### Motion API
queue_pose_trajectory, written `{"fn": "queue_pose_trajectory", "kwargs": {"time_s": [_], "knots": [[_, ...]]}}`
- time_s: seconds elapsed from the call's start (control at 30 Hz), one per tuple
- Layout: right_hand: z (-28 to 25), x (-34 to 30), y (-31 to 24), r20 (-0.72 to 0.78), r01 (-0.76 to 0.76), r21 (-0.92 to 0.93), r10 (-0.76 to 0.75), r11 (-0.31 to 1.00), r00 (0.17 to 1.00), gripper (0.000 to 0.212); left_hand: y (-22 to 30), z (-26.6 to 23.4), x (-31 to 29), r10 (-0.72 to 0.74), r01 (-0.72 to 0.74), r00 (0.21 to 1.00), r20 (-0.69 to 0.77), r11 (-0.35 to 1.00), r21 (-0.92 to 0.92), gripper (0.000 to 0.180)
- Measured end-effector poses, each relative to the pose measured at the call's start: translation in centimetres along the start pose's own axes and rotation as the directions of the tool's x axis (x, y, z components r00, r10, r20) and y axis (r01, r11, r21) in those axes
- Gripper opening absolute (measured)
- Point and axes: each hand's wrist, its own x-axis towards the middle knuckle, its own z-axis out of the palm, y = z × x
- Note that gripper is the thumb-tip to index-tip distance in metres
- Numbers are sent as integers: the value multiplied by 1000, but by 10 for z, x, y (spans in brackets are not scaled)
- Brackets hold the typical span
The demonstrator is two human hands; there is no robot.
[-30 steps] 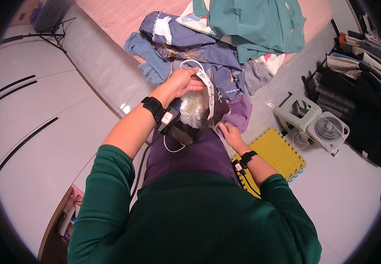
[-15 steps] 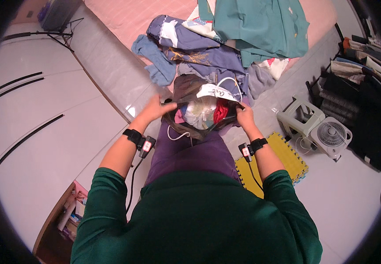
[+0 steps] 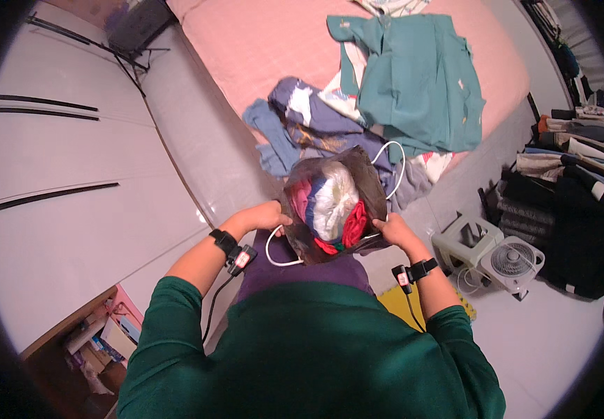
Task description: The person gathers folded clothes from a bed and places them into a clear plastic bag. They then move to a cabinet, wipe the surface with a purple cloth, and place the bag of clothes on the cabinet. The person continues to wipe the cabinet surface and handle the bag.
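A dark shopping bag (image 3: 375, 185) with white cord handles stands open-mouthed in front of me. Inside it lie a clear plastic-wrapped bundle (image 3: 334, 202) in the middle, a red cloth (image 3: 355, 223) on the right and a pink cloth (image 3: 300, 197) on the left. My left hand (image 3: 270, 216) is closed on the bag's left rim. The right rim is pinched by my right hand (image 3: 394, 229). One handle loops up past the far rim, the other hangs by my left hand. The bag's bottom is hidden.
Beyond the bag, a pink-covered bed (image 3: 235, 42) carries a green garment (image 3: 413, 84), a purple-blue garment (image 3: 316, 108) and a blue cloth (image 3: 272, 133). At right are a grey step stool (image 3: 466, 241), a white fan (image 3: 513, 260) and hanging clothes (image 3: 567, 216). White cabinets (image 3: 64, 244) line the left.
The bag's mouth has opened wider and tilted toward me, showing more of its contents. My view has shifted, and both hands appear lower in it, still at the rim.
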Motion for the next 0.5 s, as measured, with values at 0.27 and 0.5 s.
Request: {"fn": "queue_pose_trajectory", "kwargs": {"time_s": [0.27,0.5], "knots": [[-48,24,-89,-85,33,409,2,912,996,34,26,-50,-65,136,-220,961,-239,901,-373,26],[-76,98,-140,-37,-22,849,101,528,994,29,46,-132,-51,214,-375,915,-343,767,-521,26]]}}
